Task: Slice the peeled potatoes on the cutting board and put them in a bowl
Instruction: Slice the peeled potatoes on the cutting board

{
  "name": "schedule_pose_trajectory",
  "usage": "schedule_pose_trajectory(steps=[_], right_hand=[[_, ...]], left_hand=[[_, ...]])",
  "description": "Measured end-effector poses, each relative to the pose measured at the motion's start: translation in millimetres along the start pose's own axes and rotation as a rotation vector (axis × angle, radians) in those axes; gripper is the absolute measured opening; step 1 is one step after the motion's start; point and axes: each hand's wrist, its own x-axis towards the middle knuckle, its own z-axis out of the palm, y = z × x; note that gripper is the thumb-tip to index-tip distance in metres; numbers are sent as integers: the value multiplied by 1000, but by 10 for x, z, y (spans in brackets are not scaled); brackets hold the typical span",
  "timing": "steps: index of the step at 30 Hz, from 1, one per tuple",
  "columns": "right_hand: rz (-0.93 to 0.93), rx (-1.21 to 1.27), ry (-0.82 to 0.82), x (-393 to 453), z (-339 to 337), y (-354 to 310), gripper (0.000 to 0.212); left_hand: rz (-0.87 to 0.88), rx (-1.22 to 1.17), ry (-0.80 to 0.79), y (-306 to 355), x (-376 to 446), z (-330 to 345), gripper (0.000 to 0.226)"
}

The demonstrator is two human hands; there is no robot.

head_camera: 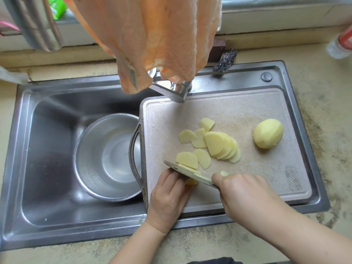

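Note:
A beige cutting board (247,115) lies over the right part of the sink. On it are several yellow potato slices (221,145) fanned in the middle, and a whole peeled potato (268,133) at the right. My right hand (247,193) grips a knife (182,169) whose blade stands on a potato piece (191,181) at the board's front. My left hand (168,197) presses on that piece, mostly hiding it. A steel bowl (95,164) with a little water sits in the sink basin, left of the board.
The steel sink (47,140) fills the left. A faucet (171,90) reaches over the board's back edge, with an orange cloth (152,35) hanging above it. A steel scourer (225,60) lies behind the sink. A plastic bottle (341,44) stands at the far right.

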Motion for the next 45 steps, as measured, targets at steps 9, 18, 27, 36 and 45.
schedule_pose_trajectory(steps=[9,18,27,36,45], right_hand=[[-48,182,31,448,25,-57,10],[20,45,29,-156,-72,8,15],[56,-46,-71,-208,-170,41,5],[32,9,-52,61,-44,-52,19],[103,345,-58,454,34,-20,8]], left_hand=[[0,-39,9,51,30,-30,15],[-17,0,29,49,4,-18,14],[-38,-8,11,34,-13,-17,15],[-30,-15,14,49,9,-39,12],[-7,-45,17,77,18,-66,11]])
